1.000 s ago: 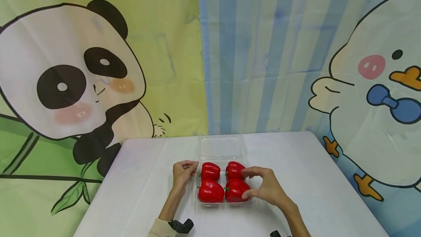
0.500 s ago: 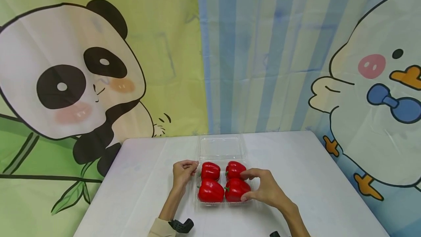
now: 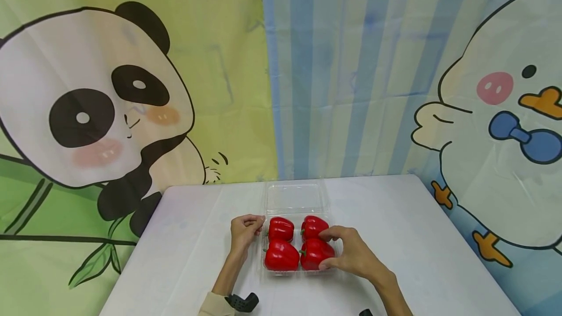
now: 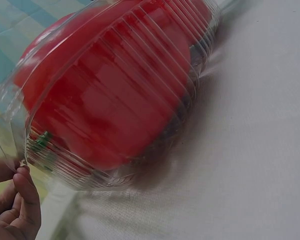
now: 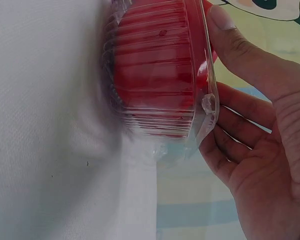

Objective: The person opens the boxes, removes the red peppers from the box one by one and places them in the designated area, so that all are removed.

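Several red bell peppers sit in a clear plastic clamshell box (image 3: pixel 287 273), two at the back and two at the front. With thumb and finger, my left hand (image 3: pixel 244 232) pinches the box's left rim, seen closer in the left wrist view where the hand (image 4: pixel 12 205) is at the rim's corner. My right hand (image 3: pixel 353 252) has its thumb and fingers curved round the front right bell pepper (image 3: pixel 314 253). The front left bell pepper (image 3: pixel 281 256) lies beside it. In the right wrist view, the hand (image 5: pixel 270 135) reaches over the box's rim, which hides its fingertips.
The box's lid (image 3: pixel 295 198) lies folded back, away from me. Everything rests on a white table (image 3: pixel 210 218). Behind it hangs a curtain (image 3: pixel 237 87) printed with a panda and a white bird.
My right hand has shifted slightly to the left and down over the front right bell pepper. The left hand stays at the box's rim.
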`<state>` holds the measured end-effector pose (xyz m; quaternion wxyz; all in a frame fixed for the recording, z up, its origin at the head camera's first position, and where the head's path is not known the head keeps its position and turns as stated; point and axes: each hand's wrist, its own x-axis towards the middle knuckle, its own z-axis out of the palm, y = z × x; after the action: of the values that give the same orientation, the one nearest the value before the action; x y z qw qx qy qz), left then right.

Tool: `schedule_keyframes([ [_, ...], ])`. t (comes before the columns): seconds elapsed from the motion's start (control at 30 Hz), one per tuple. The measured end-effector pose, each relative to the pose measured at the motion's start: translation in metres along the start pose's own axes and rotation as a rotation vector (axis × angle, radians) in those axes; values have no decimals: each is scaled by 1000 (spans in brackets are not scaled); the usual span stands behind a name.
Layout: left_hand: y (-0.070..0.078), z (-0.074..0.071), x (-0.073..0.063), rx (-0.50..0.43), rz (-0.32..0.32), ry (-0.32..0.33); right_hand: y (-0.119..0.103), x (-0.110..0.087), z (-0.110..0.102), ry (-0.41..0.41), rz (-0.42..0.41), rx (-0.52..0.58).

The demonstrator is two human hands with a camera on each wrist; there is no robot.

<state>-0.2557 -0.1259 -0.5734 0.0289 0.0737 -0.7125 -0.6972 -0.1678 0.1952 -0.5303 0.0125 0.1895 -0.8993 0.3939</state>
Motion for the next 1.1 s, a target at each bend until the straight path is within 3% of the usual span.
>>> schedule_keyframes([
  [1.1, 3, 0, 0, -25, 15, -12, 1, 6, 3, -4, -56, -65],
])
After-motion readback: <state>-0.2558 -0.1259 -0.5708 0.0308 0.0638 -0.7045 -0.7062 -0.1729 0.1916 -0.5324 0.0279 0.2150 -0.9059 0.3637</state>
